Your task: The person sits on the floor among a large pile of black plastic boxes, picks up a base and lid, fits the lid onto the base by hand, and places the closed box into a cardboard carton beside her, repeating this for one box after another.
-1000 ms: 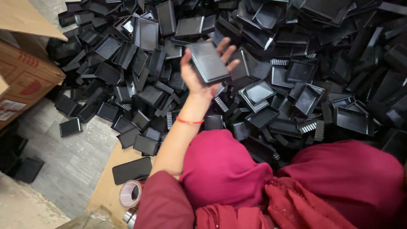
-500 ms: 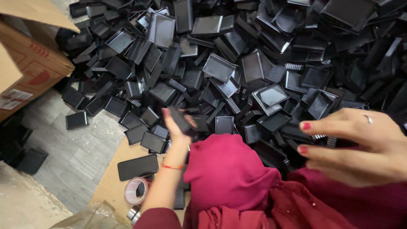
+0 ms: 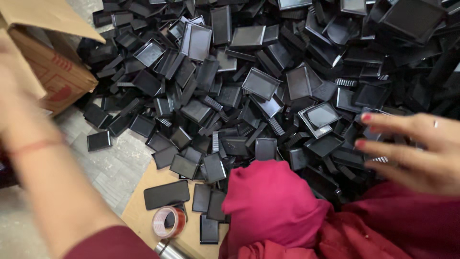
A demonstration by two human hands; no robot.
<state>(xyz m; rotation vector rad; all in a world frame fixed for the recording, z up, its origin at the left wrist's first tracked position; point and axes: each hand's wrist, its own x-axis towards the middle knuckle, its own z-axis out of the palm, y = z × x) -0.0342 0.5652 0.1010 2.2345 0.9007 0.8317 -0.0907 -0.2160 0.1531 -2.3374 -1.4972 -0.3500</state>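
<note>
A big heap of black plastic square trays (image 3: 261, 82) covers the floor ahead of me. My right hand (image 3: 414, 153) hovers over the heap's right side, fingers spread and painted nails pointing left, holding nothing. My left hand (image 3: 13, 84) is a blur at the far left, raised beside the cardboard box (image 3: 64, 79). A red thread circles its wrist. The blur hides whether it holds a tray. My knee in red cloth (image 3: 273, 206) sits between the two arms.
A dark phone (image 3: 166, 194), a roll of brown tape (image 3: 168, 221) and the top of a metal bottle (image 3: 167, 249) lie on a flat cardboard sheet (image 3: 143, 218) by my knee. Loose trays are scattered on the grey tiled floor (image 3: 112, 175).
My left hand swung from the heap, where it held a black tray, back and left toward the cardboard box. My right hand came in from the right and stretched over the pile.
</note>
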